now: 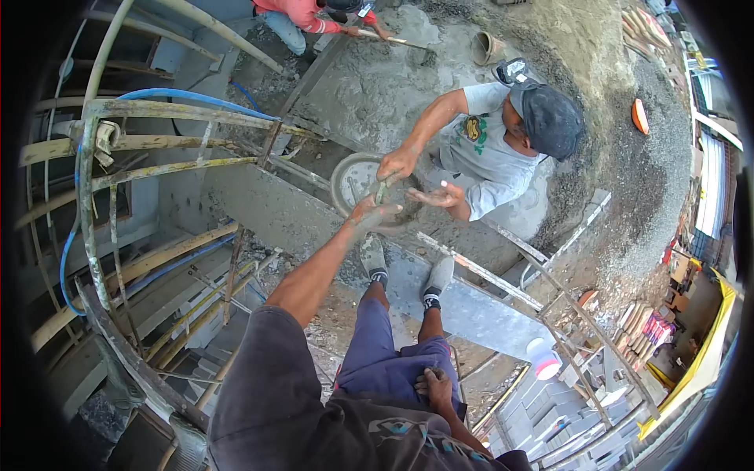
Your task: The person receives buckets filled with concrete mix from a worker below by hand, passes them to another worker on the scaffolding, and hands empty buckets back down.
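Note:
My left hand [372, 213] reaches forward over a round grey bucket [339, 187] smeared with cement. Its fingers are closed at the bucket's handle, which is partly hidden. Right beside it, a co-worker's hand [398, 162] grips at the same place from above. That person's other hand [440, 195] is held out over the bucket's right side with its fingers apart. Against my shorts, on the thigh, rests my right hand [434, 387], its fingers curled and nothing visible in them.
My feet stand on a narrow cement-smeared plank [479, 302] high in metal scaffolding [177, 110]. A co-worker in a cap [553, 118] stands below. Further back, a person in red [302, 14] works a long-handled tool in wet concrete, near another bucket [487, 49]. Grey blocks [534, 408] lie lower right.

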{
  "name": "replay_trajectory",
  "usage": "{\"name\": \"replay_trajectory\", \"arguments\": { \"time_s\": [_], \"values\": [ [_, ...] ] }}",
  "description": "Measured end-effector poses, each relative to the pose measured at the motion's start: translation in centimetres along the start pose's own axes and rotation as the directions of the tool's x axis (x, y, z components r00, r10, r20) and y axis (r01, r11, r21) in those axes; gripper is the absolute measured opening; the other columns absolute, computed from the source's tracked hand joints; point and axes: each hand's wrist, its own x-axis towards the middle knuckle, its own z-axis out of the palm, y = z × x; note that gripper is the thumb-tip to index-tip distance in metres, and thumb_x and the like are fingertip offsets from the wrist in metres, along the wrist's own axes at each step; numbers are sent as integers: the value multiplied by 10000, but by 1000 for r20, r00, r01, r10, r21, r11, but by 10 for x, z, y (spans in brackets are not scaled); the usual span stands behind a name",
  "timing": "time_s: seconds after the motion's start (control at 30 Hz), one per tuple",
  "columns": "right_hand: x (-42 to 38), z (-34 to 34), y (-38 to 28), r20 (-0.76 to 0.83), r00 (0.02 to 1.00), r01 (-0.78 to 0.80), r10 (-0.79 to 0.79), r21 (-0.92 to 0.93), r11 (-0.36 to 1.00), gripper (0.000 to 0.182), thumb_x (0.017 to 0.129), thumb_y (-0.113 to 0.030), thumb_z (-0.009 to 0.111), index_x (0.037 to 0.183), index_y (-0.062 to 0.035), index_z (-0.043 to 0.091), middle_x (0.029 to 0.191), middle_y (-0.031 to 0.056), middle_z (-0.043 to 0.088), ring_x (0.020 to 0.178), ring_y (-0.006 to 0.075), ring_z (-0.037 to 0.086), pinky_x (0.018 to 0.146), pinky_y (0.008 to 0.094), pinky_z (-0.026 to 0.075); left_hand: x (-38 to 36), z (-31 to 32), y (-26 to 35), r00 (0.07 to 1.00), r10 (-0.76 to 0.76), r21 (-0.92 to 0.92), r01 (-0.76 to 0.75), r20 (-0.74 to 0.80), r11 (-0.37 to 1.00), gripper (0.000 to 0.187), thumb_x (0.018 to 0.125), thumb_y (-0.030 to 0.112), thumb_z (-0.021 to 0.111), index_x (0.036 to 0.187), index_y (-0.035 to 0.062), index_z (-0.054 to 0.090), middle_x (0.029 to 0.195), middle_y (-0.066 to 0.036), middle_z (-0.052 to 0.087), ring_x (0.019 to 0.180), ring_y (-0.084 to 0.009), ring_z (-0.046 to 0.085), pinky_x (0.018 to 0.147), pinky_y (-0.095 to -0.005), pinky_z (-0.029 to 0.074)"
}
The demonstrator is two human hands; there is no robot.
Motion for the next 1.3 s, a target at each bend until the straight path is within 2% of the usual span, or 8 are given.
{"name": "replay_trajectory", "arguments": {
  "time_s": [0.3,0.43,0.53,0.7,1.03,1.13,1.27,1.3],
  "values": [
    [-6,-16,-43,196,980,-17,24,-36,999,280,906,-245,605,1073,-25,557,865,86,647,645,165,640,557,276,542,-205,25,31,970,-190,-358,125,-150,925,247,762,208,728,901,103,552,581,61,439,403,-31,333,408,-234,251],
    [8,-18,-83,468,884,37,6,-82,996,574,868,-328,664,1292,-9,446,1116,104,587,969,221,616,770,384,540,-339,28,79,977,-140,-456,52,-161,888,183,837,131,645,744,125,488,543,88,377,381,-27,295,436,-231,277],
    [-9,1,-125,730,682,83,44,-137,987,735,833,-418,690,1363,-20,371,1307,123,493,1182,258,504,897,455,479,-460,29,122,972,27,-493,-142,-233,858,165,866,146,604,747,116,494,541,85,376,381,-31,287,451,-240,296],
    [-79,70,-168,992,-91,130,87,-75,989,728,709,-434,787,1313,-127,519,1405,105,453,1323,297,372,1044,507,314,-660,60,182,874,260,-617,-477,-411,625,184,887,223,585,902,44,545,579,63,403,391,-22,253,452,-242,313],
    [-376,163,-211,849,-522,352,80,129,927,844,726,-303,805,1392,-64,345,1406,153,431,1328,360,361,1107,520,251,-880,1,307,485,810,-241,-873,-329,424,194,914,202,509,800,45,498,574,52,413,387,-14,281,378,-207,261],
    [-426,201,-217,819,-553,403,157,98,910,840,736,-330,800,1387,-54,347,1401,159,428,1342,350,339,1110,503,252,-914,-34,347,459,819,-74,-883,-343,464,159,865,95,528,719,86,467,570,54,407,392,-20,289,378,-219,257],
    [-462,276,-211,810,-538,398,235,-2,917,756,757,-337,784,1364,-124,388,1400,127,420,1360,334,306,1072,571,255,-966,-107,347,152,644,131,-920,-750,370,199,765,15,569,644,118,450,546,70,375,376,-16,210,371,-212,189],
    [-475,294,-212,805,-531,425,265,-17,905,765,753,-350,786,1368,-138,385,1398,123,422,1365,335,297,1070,586,237,-1005,-160,351,313,771,107,-892,-555,439,92,787,45,584,732,79,519,627,22,467,444,-46,349,428,-227,301]
  ]
}}
